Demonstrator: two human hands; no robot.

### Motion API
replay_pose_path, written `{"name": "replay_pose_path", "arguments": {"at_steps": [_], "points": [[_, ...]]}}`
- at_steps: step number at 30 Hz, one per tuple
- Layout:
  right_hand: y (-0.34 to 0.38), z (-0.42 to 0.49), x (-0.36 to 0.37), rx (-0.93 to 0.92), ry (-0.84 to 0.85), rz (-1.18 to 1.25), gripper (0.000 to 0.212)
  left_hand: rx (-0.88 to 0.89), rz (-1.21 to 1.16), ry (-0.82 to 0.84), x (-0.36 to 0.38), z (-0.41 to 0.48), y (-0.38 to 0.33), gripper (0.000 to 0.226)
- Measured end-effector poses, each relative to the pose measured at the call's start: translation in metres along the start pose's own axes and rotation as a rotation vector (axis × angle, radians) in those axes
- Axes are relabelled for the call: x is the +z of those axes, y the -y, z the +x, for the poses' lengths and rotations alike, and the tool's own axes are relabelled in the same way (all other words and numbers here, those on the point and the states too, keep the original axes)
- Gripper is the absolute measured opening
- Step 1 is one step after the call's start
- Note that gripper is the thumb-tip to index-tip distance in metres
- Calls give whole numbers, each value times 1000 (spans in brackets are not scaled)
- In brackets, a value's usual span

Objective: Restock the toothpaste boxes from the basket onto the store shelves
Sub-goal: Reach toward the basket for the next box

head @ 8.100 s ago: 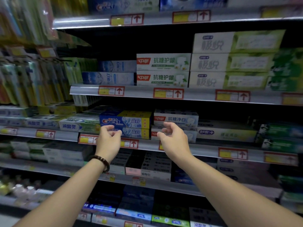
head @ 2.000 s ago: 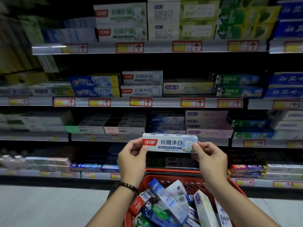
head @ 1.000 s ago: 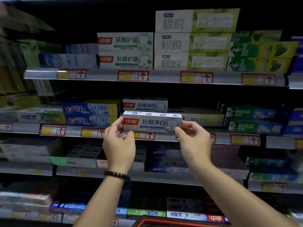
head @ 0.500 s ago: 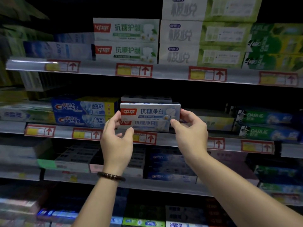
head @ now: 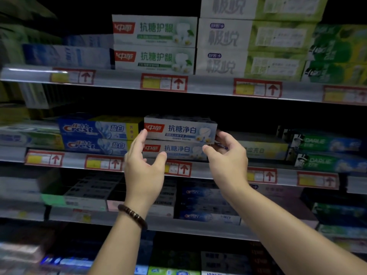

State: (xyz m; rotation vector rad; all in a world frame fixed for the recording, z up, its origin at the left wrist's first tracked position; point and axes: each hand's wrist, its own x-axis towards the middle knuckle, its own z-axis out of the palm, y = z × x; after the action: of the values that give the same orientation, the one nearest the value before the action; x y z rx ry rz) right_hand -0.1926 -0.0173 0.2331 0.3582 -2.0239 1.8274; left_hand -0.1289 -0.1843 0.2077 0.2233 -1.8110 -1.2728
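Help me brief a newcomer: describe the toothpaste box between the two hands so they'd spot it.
On the middle shelf, just right of the blue Crest boxes, two white boxes with red logos are stacked. It is the top box, with the left hand and right hand at its ends; its twin lies beneath.

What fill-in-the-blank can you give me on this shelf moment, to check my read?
1. The white box lies ___ a matching box.
2. The left hand touches the white box's ___ end.
3. The blue boxes beside it read ___.
4. The arrows on the price tags point ___.

Missing words: on top of; left; Crest; up.
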Motion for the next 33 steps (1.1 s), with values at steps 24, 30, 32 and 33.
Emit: {"name": "replay_pose_path", "arguments": {"at_steps": [24, 30, 32, 33], "points": [[1, -1, 2, 67, 34, -84, 69, -33, -20, 2, 4, 0, 14, 72], [1, -2, -3, 83, 24, -74, 66, -51, -42, 22, 4, 1, 15, 74], [1, -4, -3, 77, 20, -75, 65, -52, -24, 26, 6, 0, 14, 75], [1, -5, -4, 76, 20, -69, 65, -53, -17, 28, 6, 0, 13, 74]]}}
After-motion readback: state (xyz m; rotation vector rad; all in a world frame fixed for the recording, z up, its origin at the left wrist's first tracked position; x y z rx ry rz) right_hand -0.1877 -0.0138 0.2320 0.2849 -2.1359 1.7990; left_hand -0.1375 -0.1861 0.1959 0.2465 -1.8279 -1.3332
